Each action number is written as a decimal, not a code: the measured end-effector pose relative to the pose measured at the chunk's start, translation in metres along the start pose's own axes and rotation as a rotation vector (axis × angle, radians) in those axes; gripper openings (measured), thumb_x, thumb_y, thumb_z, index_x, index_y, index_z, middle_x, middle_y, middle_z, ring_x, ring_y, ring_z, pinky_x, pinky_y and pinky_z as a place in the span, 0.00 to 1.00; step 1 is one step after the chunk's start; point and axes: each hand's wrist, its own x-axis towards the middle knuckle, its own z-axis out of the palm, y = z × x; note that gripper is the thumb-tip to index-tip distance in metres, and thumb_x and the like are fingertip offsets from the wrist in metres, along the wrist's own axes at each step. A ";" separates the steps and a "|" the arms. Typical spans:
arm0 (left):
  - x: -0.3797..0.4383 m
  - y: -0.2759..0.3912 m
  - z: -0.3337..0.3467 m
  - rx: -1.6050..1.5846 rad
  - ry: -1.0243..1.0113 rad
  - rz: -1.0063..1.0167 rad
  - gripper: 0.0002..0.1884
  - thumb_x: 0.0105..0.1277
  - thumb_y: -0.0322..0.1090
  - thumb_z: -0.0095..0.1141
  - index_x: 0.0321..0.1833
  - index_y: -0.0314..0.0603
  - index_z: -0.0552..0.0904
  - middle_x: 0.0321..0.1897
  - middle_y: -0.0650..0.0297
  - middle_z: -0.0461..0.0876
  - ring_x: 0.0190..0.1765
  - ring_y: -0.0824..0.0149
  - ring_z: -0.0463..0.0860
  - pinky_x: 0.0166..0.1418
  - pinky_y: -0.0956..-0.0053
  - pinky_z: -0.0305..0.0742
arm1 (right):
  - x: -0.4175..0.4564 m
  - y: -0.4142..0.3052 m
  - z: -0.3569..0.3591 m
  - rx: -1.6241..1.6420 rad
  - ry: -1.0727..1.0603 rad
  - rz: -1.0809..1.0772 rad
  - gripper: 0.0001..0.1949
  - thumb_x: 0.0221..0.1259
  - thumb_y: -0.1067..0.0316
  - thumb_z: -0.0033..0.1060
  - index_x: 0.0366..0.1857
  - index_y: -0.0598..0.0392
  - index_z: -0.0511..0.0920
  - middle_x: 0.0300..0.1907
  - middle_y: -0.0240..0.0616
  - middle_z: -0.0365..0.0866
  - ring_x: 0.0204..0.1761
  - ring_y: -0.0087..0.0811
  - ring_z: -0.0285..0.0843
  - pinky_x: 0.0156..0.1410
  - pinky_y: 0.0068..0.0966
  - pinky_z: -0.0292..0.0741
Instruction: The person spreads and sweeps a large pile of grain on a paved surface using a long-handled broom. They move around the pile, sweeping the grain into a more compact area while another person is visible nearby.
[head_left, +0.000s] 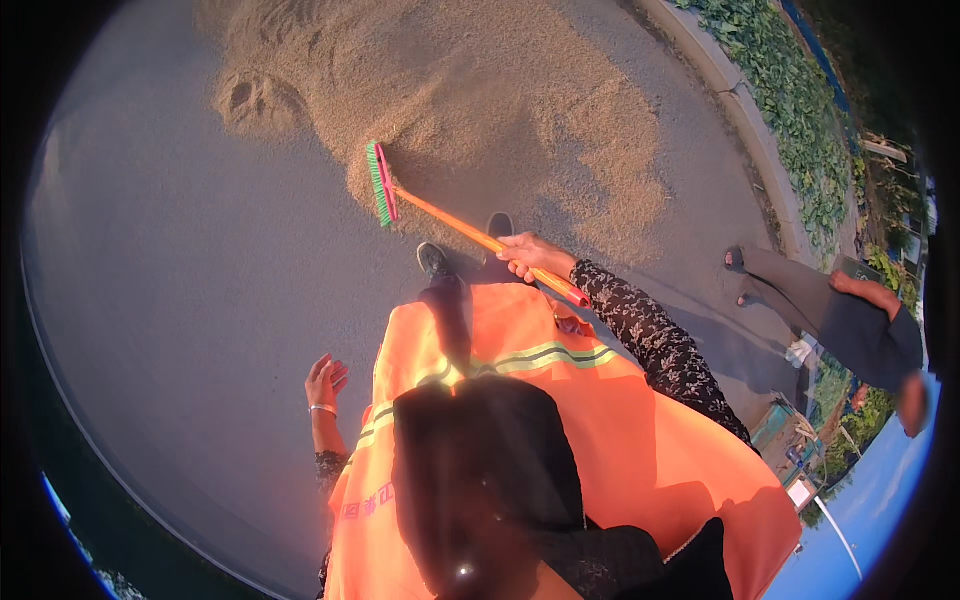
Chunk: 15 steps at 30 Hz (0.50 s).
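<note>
My right hand grips the orange handle of a push broom near its red end cap. The broom's pink head, with green bristles, lies at the edge of a layer of tan grain spread over the asphalt. Its bristles point left in the view. My left hand, with a bracelet at the wrist, hangs beside my orange reflective vest. It holds nothing, and its fingers are loosely bent and apart. Both of my dark shoes are on the ground just short of the broom and grain.
A concrete curb borders the road at right, with leafy green plants beyond it. A person in dark clothes and sandals stands at right. Grey asphalt stretches to the left. A small heap of grain lies at upper left.
</note>
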 end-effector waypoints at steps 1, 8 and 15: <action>-0.008 0.001 -0.005 -0.015 0.057 0.005 0.18 0.67 0.36 0.54 0.59 0.42 0.77 0.45 0.57 0.83 0.45 0.61 0.84 0.46 0.67 0.80 | 0.008 -0.012 0.000 -0.190 -0.028 -0.087 0.08 0.67 0.61 0.54 0.40 0.54 0.73 0.23 0.26 0.67 0.19 0.13 0.65 0.20 0.12 0.64; -0.012 -0.015 0.029 0.052 -0.070 -0.032 0.17 0.67 0.36 0.54 0.58 0.41 0.77 0.44 0.57 0.83 0.42 0.61 0.85 0.43 0.67 0.80 | -0.065 -0.008 -0.096 -0.096 0.107 0.026 0.27 0.67 0.60 0.54 0.69 0.51 0.65 0.25 0.26 0.67 0.20 0.15 0.64 0.22 0.13 0.66; 0.000 -0.011 0.077 0.013 -0.131 -0.061 0.18 0.66 0.35 0.56 0.59 0.41 0.77 0.44 0.56 0.84 0.43 0.60 0.86 0.45 0.66 0.82 | -0.157 0.008 -0.155 0.013 0.392 0.094 0.20 0.67 0.62 0.54 0.61 0.52 0.71 0.26 0.26 0.67 0.19 0.13 0.62 0.20 0.13 0.65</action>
